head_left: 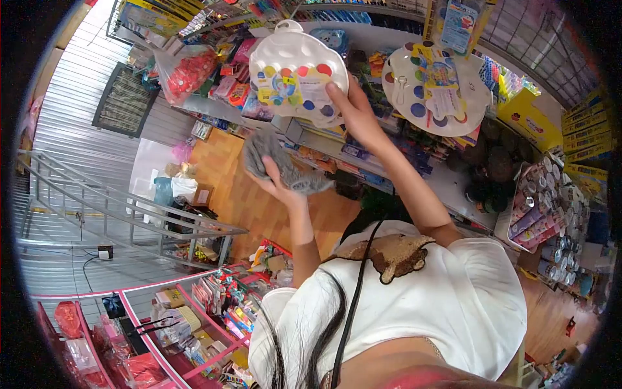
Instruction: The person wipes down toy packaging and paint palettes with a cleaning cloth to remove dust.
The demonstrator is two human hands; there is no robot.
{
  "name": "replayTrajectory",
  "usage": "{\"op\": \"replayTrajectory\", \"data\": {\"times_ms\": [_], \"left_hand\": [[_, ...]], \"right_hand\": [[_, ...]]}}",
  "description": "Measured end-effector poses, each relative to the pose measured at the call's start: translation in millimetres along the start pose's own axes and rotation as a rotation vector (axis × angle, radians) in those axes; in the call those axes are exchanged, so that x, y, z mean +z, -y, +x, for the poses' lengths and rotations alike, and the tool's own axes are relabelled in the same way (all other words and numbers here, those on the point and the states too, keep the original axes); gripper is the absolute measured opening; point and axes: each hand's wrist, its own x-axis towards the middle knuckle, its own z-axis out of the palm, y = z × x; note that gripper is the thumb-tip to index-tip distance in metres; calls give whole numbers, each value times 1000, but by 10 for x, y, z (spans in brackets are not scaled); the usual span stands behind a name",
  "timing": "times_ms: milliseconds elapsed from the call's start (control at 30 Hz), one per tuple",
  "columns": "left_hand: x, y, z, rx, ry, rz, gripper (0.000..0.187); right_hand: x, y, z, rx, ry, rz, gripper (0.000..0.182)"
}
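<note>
A white plastic paint palette (pixel 280 57), with round coloured paint discs and a yellow label, is held up in front of the shelves. My right hand (pixel 353 110) grips its right edge, thumb across the front. Lower and to the left, my left hand (pixel 280 185) is closed around a crumpled grey cloth (pixel 269 155), whose loose end trails to the right. Palette and cloth are apart. Another white palette (pixel 470 100) with paint discs hangs on the right, beyond my right forearm.
Packed shelves of stationery (pixel 382 152) run behind the palettes. A plastic bag of red items (pixel 188 71) hangs at upper left. A metal railing (pixel 139 211) stands left; a pink-edged divided display (pixel 188 311) lies below it. At right is a rack of rolled and round goods (pixel 541 201).
</note>
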Motion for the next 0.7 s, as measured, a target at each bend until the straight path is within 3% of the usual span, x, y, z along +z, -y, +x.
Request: {"op": "replayTrajectory", "data": {"times_ms": [100, 167, 367, 467, 600, 700], "left_hand": [[436, -195, 136, 109, 172, -35, 41], [695, -260, 231, 342, 443, 361, 39], [1167, -7, 363, 245, 432, 307, 49], [1212, 136, 615, 162, 404, 206, 53], [1226, 194, 1076, -355, 228, 7, 53], [1159, 390, 1214, -354, 250, -93, 52]], "right_hand": [[-76, -31, 12, 13, 95, -55, 47], [-80, -23, 2, -39, 105, -76, 46], [-75, 11, -2, -130, 104, -58, 43], [-82, -47, 7, -138, 87, -96, 43], [-59, -15, -26, -14, 92, -133, 46], [-23, -69, -32, -5, 99, -136, 50]]}}
